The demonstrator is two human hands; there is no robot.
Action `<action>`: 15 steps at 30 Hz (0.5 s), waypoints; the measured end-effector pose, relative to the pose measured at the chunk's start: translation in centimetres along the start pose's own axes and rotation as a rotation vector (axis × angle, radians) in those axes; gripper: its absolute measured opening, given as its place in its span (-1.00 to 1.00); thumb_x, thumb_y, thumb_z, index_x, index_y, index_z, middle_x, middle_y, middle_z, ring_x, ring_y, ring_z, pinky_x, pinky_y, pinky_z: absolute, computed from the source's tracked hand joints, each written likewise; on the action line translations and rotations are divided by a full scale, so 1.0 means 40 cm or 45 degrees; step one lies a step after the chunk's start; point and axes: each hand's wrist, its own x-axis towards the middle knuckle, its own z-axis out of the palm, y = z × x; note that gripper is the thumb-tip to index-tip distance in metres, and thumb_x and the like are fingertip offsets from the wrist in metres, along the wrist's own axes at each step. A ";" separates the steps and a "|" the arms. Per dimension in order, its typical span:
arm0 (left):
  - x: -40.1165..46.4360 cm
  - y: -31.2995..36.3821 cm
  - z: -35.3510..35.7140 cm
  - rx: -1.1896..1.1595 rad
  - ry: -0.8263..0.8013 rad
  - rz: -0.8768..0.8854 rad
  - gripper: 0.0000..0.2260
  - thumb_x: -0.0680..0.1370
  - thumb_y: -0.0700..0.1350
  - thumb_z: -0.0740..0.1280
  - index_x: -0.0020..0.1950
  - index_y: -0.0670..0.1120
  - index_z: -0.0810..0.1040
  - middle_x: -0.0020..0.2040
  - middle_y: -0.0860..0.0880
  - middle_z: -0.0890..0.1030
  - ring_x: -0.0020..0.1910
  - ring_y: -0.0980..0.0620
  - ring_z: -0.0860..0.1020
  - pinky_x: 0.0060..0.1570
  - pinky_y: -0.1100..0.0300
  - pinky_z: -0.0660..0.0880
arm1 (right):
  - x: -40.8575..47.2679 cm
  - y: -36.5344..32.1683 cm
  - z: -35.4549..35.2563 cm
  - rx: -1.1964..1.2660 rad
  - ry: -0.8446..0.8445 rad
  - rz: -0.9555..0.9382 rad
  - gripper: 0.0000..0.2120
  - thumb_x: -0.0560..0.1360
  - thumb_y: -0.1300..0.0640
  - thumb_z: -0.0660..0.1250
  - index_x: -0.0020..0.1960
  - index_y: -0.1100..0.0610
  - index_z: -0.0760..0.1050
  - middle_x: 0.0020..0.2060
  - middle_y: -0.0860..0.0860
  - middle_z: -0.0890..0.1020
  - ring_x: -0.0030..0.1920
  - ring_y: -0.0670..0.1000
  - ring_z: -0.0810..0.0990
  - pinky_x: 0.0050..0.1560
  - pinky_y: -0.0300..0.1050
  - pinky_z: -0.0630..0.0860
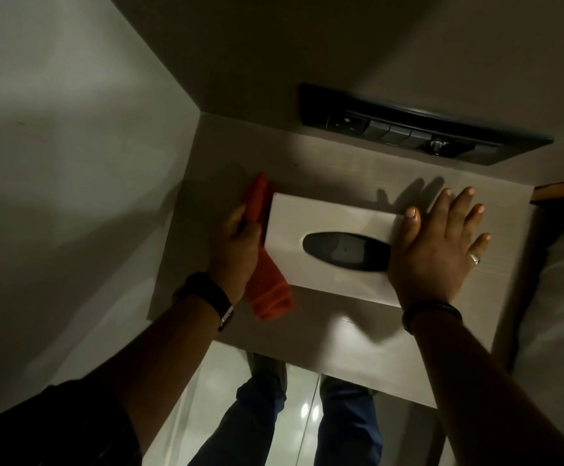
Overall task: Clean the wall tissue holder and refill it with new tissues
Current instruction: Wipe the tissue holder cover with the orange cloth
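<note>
One white tissue holder [332, 243] sits fixed to a pale wood-grain panel [358, 176] on the wall, its single dark oval slot [346, 252] facing us with no tissue showing in it. We press our right hand [438, 240] flat over the holder's right end, fingers spread and apart, gripping nothing; we judge it is there to steady the box while the other side is wiped. Our left hand [238, 245] is closed around one red cloth [267, 260], bunched against the holder's left edge, with a loose tail hanging below the fist; held that way, the cloth can run along the side face. We judge this to be the cleaning step, with the refill not yet begun, since we see no new tissues anywhere. Counting outward: one dark watch [211, 297] on the left wrist, one dark band [432, 312] on the right wrist, one ring [474, 258] on a right finger. Above the holder, one black switch panel [415, 127] is set into the wall. Below, two legs in blue trousers [307, 422] stand on a glossy floor [220, 375].
</note>
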 end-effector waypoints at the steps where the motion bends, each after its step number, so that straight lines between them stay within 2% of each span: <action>1: -0.004 0.007 -0.005 -0.002 0.110 -0.014 -0.79 0.63 -0.14 0.19 0.09 0.18 0.49 0.03 -0.06 0.60 -0.10 -0.04 0.57 -0.07 -0.01 0.51 | 0.001 0.000 -0.002 0.001 -0.003 0.000 -0.33 0.66 -0.21 -0.14 0.61 0.20 0.13 0.62 0.20 0.08 0.61 0.28 0.01 0.55 0.39 -0.04; 3: -0.016 0.033 -0.013 -0.071 0.303 0.028 -0.76 0.64 -0.14 0.16 0.00 0.22 0.44 0.00 0.04 0.57 -0.12 0.06 0.55 -0.07 0.05 0.51 | 0.000 -0.001 -0.003 -0.004 -0.004 0.000 -0.33 0.65 -0.21 -0.14 0.60 0.20 0.12 0.62 0.19 0.07 0.62 0.28 0.01 0.55 0.39 -0.03; 4: -0.024 0.049 -0.017 -0.126 0.330 0.131 -0.74 0.63 -0.16 0.14 0.06 0.23 0.45 0.01 0.13 0.56 -0.09 0.14 0.55 -0.06 0.12 0.52 | 0.000 -0.001 -0.003 -0.007 -0.004 0.001 -0.33 0.65 -0.21 -0.14 0.60 0.20 0.12 0.62 0.19 0.07 0.62 0.28 0.00 0.55 0.38 -0.03; 6: -0.039 0.079 -0.008 -0.078 0.197 0.490 -0.63 0.61 -0.17 0.13 0.30 0.23 0.42 0.15 0.28 0.54 0.03 0.31 0.54 -0.05 0.33 0.54 | 0.002 0.000 -0.001 -0.013 -0.009 0.003 -0.33 0.65 -0.21 -0.14 0.61 0.19 0.11 0.63 0.19 0.06 0.62 0.27 -0.01 0.56 0.37 -0.04; 7: -0.040 0.081 0.011 0.091 0.107 0.667 -0.58 0.60 -0.16 0.13 0.42 0.17 0.33 0.28 0.25 0.49 0.11 0.29 0.52 0.02 0.32 0.54 | 0.003 0.001 -0.001 -0.014 -0.013 0.000 -0.33 0.65 -0.22 -0.14 0.61 0.19 0.11 0.63 0.19 0.06 0.62 0.27 -0.01 0.56 0.36 -0.05; 8: -0.043 0.082 0.039 0.364 0.020 0.790 -0.52 0.59 -0.15 0.15 0.50 0.10 0.23 0.39 0.12 0.43 0.21 0.16 0.51 0.12 0.19 0.54 | 0.003 0.001 0.000 -0.013 -0.020 -0.006 -0.33 0.65 -0.22 -0.14 0.61 0.19 0.11 0.63 0.19 0.06 0.62 0.27 -0.02 0.56 0.36 -0.06; 9: -0.046 0.070 0.073 0.705 -0.062 0.842 -0.46 0.58 -0.14 0.18 0.55 0.00 0.13 0.49 -0.06 0.32 0.35 -0.06 0.42 0.24 -0.01 0.47 | 0.003 0.003 -0.001 -0.012 -0.025 -0.008 -0.33 0.66 -0.22 -0.13 0.61 0.19 0.11 0.63 0.19 0.05 0.62 0.27 -0.02 0.56 0.37 -0.05; 10: -0.052 0.053 0.109 1.036 -0.117 0.836 -0.42 0.58 -0.10 0.19 0.56 -0.07 0.04 0.55 -0.18 0.17 0.48 -0.23 0.22 0.37 -0.18 0.30 | 0.002 0.004 -0.001 -0.006 -0.023 -0.005 -0.33 0.66 -0.21 -0.13 0.61 0.19 0.11 0.63 0.19 0.06 0.62 0.27 -0.01 0.56 0.37 -0.05; 11: -0.059 0.034 0.136 1.284 -0.142 0.838 -0.37 0.58 -0.04 0.19 0.56 -0.12 -0.03 0.57 -0.21 0.02 0.54 -0.27 0.01 0.44 -0.26 0.11 | 0.000 0.004 -0.002 0.002 -0.015 -0.003 -0.33 0.66 -0.20 -0.12 0.61 0.20 0.12 0.63 0.19 0.06 0.62 0.27 -0.01 0.55 0.38 -0.04; 12: -0.062 0.022 0.151 1.414 -0.129 0.855 -0.34 0.57 0.03 0.17 0.56 -0.15 -0.05 0.58 -0.21 -0.04 0.54 -0.26 -0.10 0.46 -0.27 0.01 | -0.001 0.004 -0.003 0.009 -0.005 -0.002 -0.34 0.66 -0.19 -0.12 0.61 0.20 0.12 0.63 0.19 0.07 0.62 0.27 0.00 0.55 0.38 -0.04; 15: -0.036 0.017 0.144 1.459 0.003 1.071 -0.33 0.54 0.15 0.13 0.54 -0.19 0.11 0.56 -0.22 0.07 0.55 -0.24 -0.03 0.47 -0.26 -0.04 | 0.002 0.003 0.002 0.022 0.028 -0.014 -0.35 0.67 -0.18 -0.11 0.60 0.21 0.13 0.62 0.21 0.09 0.61 0.28 0.02 0.55 0.38 -0.04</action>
